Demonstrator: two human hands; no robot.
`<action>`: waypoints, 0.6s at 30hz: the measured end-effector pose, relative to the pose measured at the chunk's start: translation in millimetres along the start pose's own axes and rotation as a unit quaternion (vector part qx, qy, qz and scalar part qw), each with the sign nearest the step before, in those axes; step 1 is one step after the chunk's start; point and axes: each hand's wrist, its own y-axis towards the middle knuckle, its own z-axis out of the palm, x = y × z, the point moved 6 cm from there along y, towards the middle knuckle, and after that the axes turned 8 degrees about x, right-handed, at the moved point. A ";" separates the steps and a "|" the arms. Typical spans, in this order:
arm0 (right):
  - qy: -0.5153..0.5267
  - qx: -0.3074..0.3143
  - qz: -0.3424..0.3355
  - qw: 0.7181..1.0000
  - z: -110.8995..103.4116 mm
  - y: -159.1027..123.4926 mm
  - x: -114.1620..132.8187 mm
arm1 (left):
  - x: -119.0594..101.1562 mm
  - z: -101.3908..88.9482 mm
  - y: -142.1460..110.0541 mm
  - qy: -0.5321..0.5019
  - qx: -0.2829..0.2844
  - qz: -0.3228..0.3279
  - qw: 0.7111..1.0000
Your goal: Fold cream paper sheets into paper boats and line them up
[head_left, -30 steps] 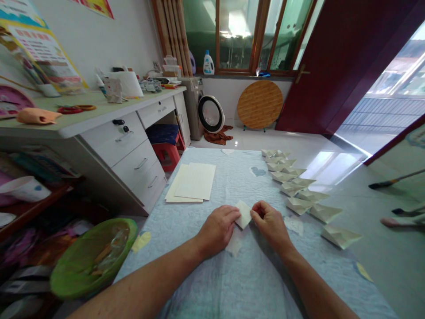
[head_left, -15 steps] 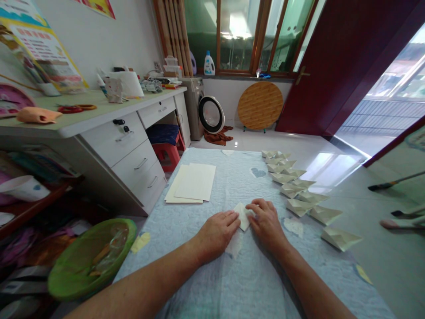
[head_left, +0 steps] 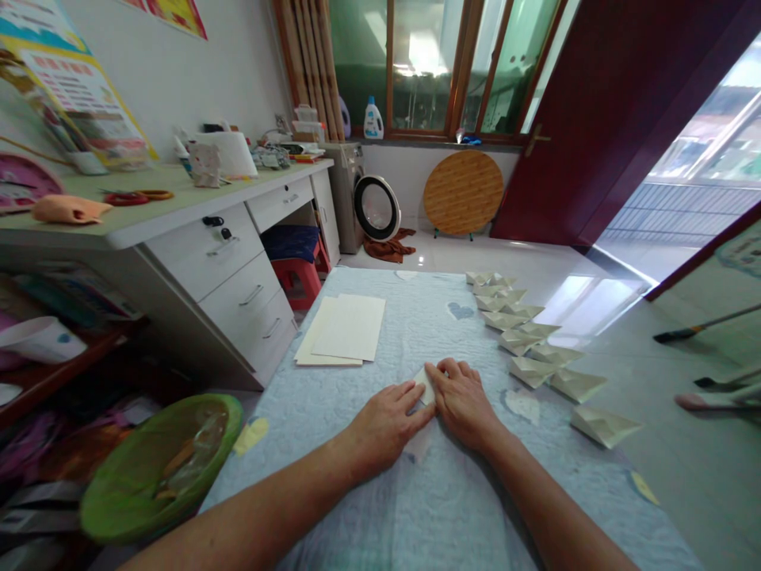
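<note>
A small folded piece of cream paper lies flat on the cloth-covered table, partly hidden under my fingers. My left hand presses its left side, with the thumb along the lower edge and the fingertips on top. From the right, my right hand covers the other half, its bent fingers bearing down on the paper. To the right, folded paper boats stand in two slanting rows. A few flat sheets of cream paper lie stacked beyond my left hand.
The pale blue quilted cloth covers the table. A green basket with plastic wrapping sits low at left. Beyond it is a white desk; a red stool stands under it. A washing machine has its door open.
My right hand has moved left over the folded paper, covering more of it. My left thumb now lies along the paper's lower edge. The view has shifted slightly.
</note>
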 end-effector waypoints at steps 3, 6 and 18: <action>0.009 0.005 0.003 1.000 -0.1 1.5 -1.8 | 1.5 0.6 -2.3 -0.004 -0.001 -0.009 1.000; 0.032 0.008 -0.006 0.999 -3.3 0.0 -1.6 | 5.5 1.3 -2.4 -0.009 -0.007 -0.025 1.000; 0.044 -0.011 -0.024 0.999 -10.7 -8.4 3.5 | 6.7 0.1 0.3 -0.020 -0.002 -0.034 0.999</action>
